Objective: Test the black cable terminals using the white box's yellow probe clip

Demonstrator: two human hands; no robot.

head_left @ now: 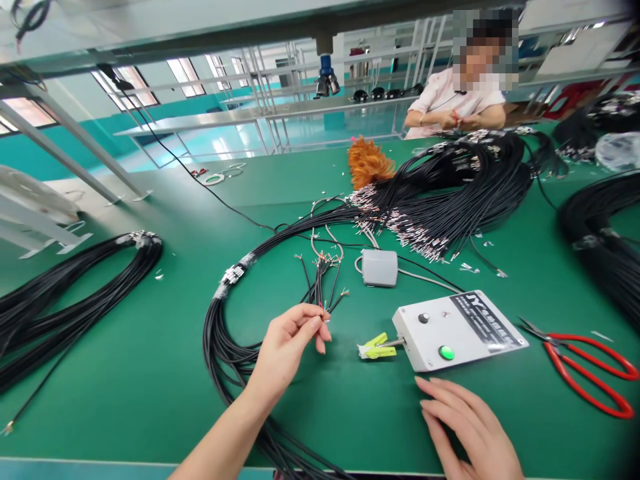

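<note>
My left hand (295, 333) is closed in a pinch on the stripped end of a black cable, whose thin wires show between thumb and fingertips. Just beyond it lie several loose cable ends (323, 267) with bare tips. A bundle of black cables (213, 333) curves past my left forearm. Near the front edge, my right hand (463, 420) rests with fingers stretched out and holds nothing. Its fingertips are close to a white control box (457, 333) with a lit green button (447, 353). From the box's left side sticks a shaft with a yellow clip (379, 347).
Red-handled scissors (590, 367) lie to the right. A small grey box (379, 268) sits behind the control box. Large cable bundles lie at the back (465, 193) and left (100, 280), near an orange tuft (369, 163). Across the table a person (457, 100) works.
</note>
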